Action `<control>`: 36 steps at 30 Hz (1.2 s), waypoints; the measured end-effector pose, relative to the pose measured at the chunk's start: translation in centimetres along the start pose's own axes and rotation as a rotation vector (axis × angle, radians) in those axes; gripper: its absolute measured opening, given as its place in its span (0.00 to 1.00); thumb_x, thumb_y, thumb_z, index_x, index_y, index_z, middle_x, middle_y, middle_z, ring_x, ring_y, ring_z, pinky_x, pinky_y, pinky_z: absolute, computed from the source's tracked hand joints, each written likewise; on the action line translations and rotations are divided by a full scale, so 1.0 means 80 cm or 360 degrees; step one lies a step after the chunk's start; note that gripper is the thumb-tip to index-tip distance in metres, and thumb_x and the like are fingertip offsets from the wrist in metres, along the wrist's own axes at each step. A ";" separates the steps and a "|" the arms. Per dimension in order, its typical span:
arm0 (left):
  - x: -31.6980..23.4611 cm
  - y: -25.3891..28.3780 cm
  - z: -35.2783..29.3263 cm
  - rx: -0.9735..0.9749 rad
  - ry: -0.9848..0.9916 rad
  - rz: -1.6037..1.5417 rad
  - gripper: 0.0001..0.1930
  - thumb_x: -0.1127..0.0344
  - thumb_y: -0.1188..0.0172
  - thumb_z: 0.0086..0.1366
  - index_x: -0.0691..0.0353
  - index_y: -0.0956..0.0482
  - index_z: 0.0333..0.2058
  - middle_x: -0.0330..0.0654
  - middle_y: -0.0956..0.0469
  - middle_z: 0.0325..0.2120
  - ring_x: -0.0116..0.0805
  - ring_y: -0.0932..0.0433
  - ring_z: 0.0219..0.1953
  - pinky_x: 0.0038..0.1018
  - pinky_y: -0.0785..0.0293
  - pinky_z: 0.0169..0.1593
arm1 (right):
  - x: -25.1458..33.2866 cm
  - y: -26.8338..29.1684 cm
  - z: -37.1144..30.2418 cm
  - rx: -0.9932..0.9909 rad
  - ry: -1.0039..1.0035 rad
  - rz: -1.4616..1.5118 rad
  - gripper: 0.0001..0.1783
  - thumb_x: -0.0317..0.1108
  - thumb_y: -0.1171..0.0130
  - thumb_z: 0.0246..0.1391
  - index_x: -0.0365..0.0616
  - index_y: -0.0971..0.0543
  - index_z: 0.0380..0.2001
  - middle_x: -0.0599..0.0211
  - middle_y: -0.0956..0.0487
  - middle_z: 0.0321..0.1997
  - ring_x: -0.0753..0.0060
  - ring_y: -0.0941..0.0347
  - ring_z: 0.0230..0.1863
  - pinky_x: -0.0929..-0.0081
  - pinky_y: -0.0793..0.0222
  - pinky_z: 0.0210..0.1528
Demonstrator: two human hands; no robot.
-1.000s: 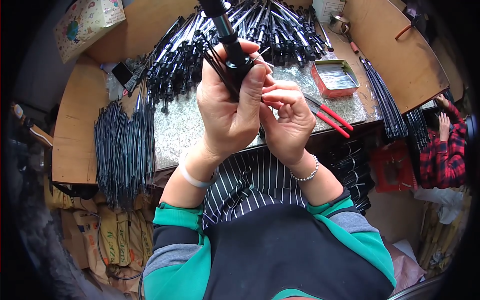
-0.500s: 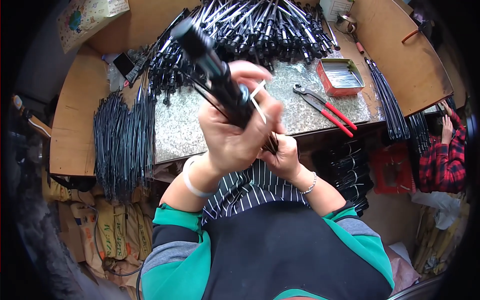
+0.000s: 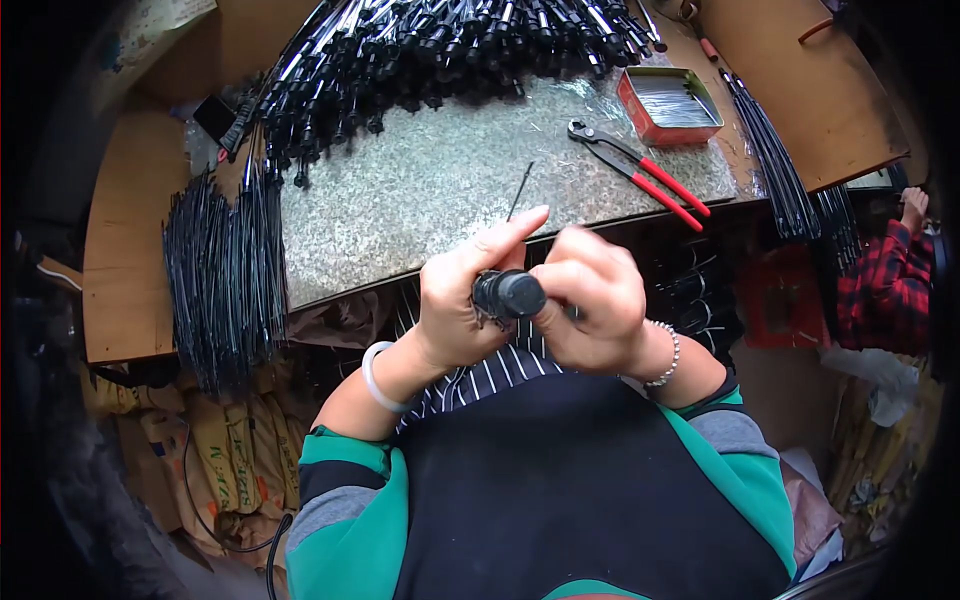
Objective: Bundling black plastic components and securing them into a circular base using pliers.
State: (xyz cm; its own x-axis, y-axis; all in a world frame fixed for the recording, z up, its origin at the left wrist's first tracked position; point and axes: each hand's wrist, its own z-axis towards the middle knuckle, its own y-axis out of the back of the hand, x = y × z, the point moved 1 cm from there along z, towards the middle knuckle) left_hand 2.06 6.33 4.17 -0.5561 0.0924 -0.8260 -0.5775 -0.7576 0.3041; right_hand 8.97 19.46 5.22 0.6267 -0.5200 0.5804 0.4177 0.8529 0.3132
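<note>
My left hand (image 3: 465, 295) is closed around a black tube-like bundle (image 3: 510, 293), whose round end points up toward me. Its index finger stretches out to the right. Beside the bundle, my right hand (image 3: 595, 300) has curled fingers, its thumb close against the black end. Whatever those fingers pinch is hidden. A thin black rod (image 3: 521, 190) sticks out beyond my left fingers, over the tabletop. Both hands are above the near edge of the speckled table (image 3: 400, 200). Pincers with red handles (image 3: 645, 178) lie on the table, beyond my right hand.
Black and silver rods (image 3: 440, 50) are heaped at the back. A red tin (image 3: 668, 110) holds thin pale strips. Thin black rods (image 3: 225, 285) overhang the left edge, and another bundle (image 3: 770, 155) lies right. At far right is another person's plaid sleeve (image 3: 890, 285).
Both hands have come down and nearer to me. The black bundle has tipped from slanting up left to pointing at me. The white strip seen on it is out of sight.
</note>
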 end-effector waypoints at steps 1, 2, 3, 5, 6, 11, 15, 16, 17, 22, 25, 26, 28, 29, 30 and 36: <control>0.005 -0.001 -0.001 0.0023 -0.0013 0.0016 0.27 0.74 0.38 0.47 0.66 0.29 0.50 0.40 0.29 0.20 0.27 0.31 0.20 0.21 0.33 0.26 | 0.007 0.001 -0.005 0.0124 -0.0515 0.0590 0.08 0.33 0.45 0.53 0.43 0.28 0.22 0.73 0.36 0.15 0.81 0.41 0.15 0.81 0.47 0.16; 0.003 -0.001 -0.001 0.0076 0.0004 -0.0098 0.23 0.76 0.41 0.50 0.67 0.28 0.49 0.40 0.29 0.20 0.25 0.31 0.21 0.20 0.33 0.26 | 0.007 0.006 -0.010 0.0219 -0.1092 0.1266 0.11 0.34 0.48 0.55 0.42 0.30 0.23 0.73 0.37 0.16 0.84 0.45 0.13 0.84 0.50 0.14; 0.009 -0.002 -0.003 -0.0010 0.0041 -0.0115 0.20 0.77 0.44 0.54 0.67 0.28 0.48 0.37 0.29 0.20 0.22 0.32 0.21 0.19 0.35 0.26 | 0.006 0.013 -0.017 0.0311 -0.1672 0.1942 0.13 0.36 0.52 0.58 0.40 0.32 0.23 0.74 0.37 0.16 0.88 0.48 0.12 0.86 0.54 0.11; 0.007 0.003 -0.002 -0.0250 0.0399 -0.0419 0.14 0.78 0.52 0.61 0.67 0.27 0.46 0.30 0.31 0.18 0.14 0.38 0.19 0.15 0.42 0.22 | -0.013 0.034 -0.019 0.0124 -0.1496 0.1309 0.13 0.36 0.56 0.61 0.40 0.33 0.24 0.75 0.37 0.16 0.89 0.49 0.11 0.90 0.55 0.12; 0.005 0.007 0.003 -0.0336 0.0428 -0.0605 0.14 0.77 0.52 0.62 0.67 0.27 0.47 0.26 0.35 0.15 0.11 0.42 0.15 0.12 0.47 0.19 | -0.037 0.046 -0.026 -0.0052 -0.1229 0.0583 0.12 0.36 0.52 0.59 0.39 0.31 0.27 0.73 0.34 0.18 0.87 0.42 0.14 0.89 0.47 0.16; 0.002 0.016 0.005 -0.0291 0.0526 -0.0664 0.16 0.75 0.57 0.65 0.75 0.35 0.50 0.27 0.42 0.09 0.12 0.47 0.08 0.12 0.48 0.12 | -0.132 0.124 -0.067 0.0392 -0.0470 -0.1706 0.11 0.35 0.41 0.48 0.40 0.27 0.32 0.61 0.29 0.38 0.58 0.33 0.41 0.67 0.35 0.40; 0.007 0.019 0.009 -0.0345 0.0587 -0.0593 0.16 0.75 0.57 0.65 0.74 0.34 0.50 0.27 0.42 0.08 0.12 0.47 0.08 0.13 0.48 0.11 | -0.127 0.125 -0.059 0.0410 -0.0648 -0.1240 0.09 0.31 0.42 0.49 0.40 0.28 0.32 0.63 0.32 0.34 0.64 0.34 0.37 0.72 0.37 0.39; 0.009 0.021 0.010 -0.0350 0.0603 -0.0592 0.16 0.75 0.57 0.65 0.74 0.34 0.50 0.27 0.41 0.07 0.13 0.47 0.07 0.13 0.47 0.11 | -0.118 0.125 -0.057 0.0344 -0.0894 -0.0811 0.08 0.30 0.42 0.49 0.39 0.28 0.32 0.63 0.33 0.33 0.66 0.35 0.35 0.74 0.38 0.39; 0.014 0.023 0.010 -0.0364 0.0607 -0.0586 0.16 0.75 0.57 0.65 0.74 0.34 0.50 0.27 0.41 0.07 0.13 0.47 0.07 0.13 0.47 0.11 | -0.105 0.120 -0.050 0.0384 -0.0932 -0.0531 0.11 0.29 0.40 0.45 0.39 0.28 0.33 0.64 0.34 0.32 0.69 0.35 0.34 0.77 0.38 0.38; 0.027 0.026 0.012 -0.0446 0.0708 -0.0531 0.16 0.73 0.55 0.65 0.73 0.33 0.50 0.29 0.40 0.08 0.14 0.46 0.07 0.14 0.46 0.11 | -0.005 0.084 0.004 0.0650 -0.0243 -0.1173 0.24 0.34 0.32 0.32 0.50 0.21 0.40 0.64 0.34 0.37 0.67 0.32 0.32 0.75 0.33 0.33; 0.032 0.025 0.013 -0.0488 0.0727 -0.0557 0.16 0.72 0.54 0.65 0.73 0.33 0.50 0.30 0.40 0.08 0.14 0.45 0.07 0.14 0.46 0.11 | 0.010 0.077 0.021 0.0650 0.0062 -0.1361 0.25 0.36 0.31 0.30 0.53 0.21 0.40 0.65 0.33 0.36 0.68 0.32 0.30 0.74 0.33 0.32; 0.033 0.026 0.014 -0.0478 0.0728 -0.0575 0.16 0.72 0.54 0.65 0.73 0.33 0.50 0.30 0.40 0.08 0.14 0.45 0.07 0.14 0.46 0.11 | 0.011 0.076 0.023 0.0669 0.0119 -0.1388 0.24 0.36 0.31 0.31 0.52 0.21 0.39 0.65 0.33 0.36 0.68 0.32 0.30 0.74 0.33 0.31; 0.034 0.027 0.014 -0.0461 0.0730 -0.0610 0.16 0.72 0.53 0.65 0.73 0.33 0.50 0.30 0.40 0.08 0.14 0.45 0.07 0.14 0.45 0.11 | 0.011 0.075 0.025 0.0708 0.0235 -0.1440 0.22 0.36 0.32 0.33 0.50 0.21 0.38 0.64 0.32 0.35 0.67 0.32 0.29 0.73 0.32 0.30; 0.034 0.027 0.013 -0.0465 0.0731 -0.0609 0.16 0.72 0.53 0.65 0.73 0.33 0.50 0.30 0.40 0.08 0.14 0.45 0.07 0.14 0.45 0.11 | 0.011 0.074 0.024 0.0711 0.0238 -0.1438 0.22 0.36 0.32 0.33 0.50 0.21 0.38 0.64 0.32 0.35 0.67 0.32 0.29 0.73 0.32 0.30; 0.034 0.027 0.012 -0.0485 0.0727 -0.0659 0.15 0.71 0.52 0.65 0.72 0.31 0.48 0.29 0.39 0.09 0.13 0.44 0.08 0.14 0.47 0.12 | 0.010 0.072 0.022 0.0690 0.0279 -0.1450 0.20 0.36 0.33 0.34 0.48 0.21 0.36 0.63 0.31 0.36 0.66 0.32 0.28 0.73 0.32 0.30; 0.031 0.028 0.009 -0.0477 0.0711 -0.0724 0.12 0.71 0.50 0.64 0.69 0.26 0.45 0.27 0.36 0.10 0.11 0.42 0.11 0.14 0.49 0.14 | 0.011 0.075 0.017 0.0848 0.0251 -0.1323 0.13 0.34 0.37 0.41 0.37 0.27 0.28 0.54 0.28 0.38 0.60 0.29 0.29 0.70 0.32 0.29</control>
State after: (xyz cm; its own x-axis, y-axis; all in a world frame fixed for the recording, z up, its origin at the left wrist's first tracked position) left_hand -1.04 5.34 3.14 0.0372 0.2167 -0.9755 -0.4693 -0.8581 -0.2085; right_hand 11.13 24.16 8.63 0.3656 -0.9281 -0.0703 0.4376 0.1047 0.8930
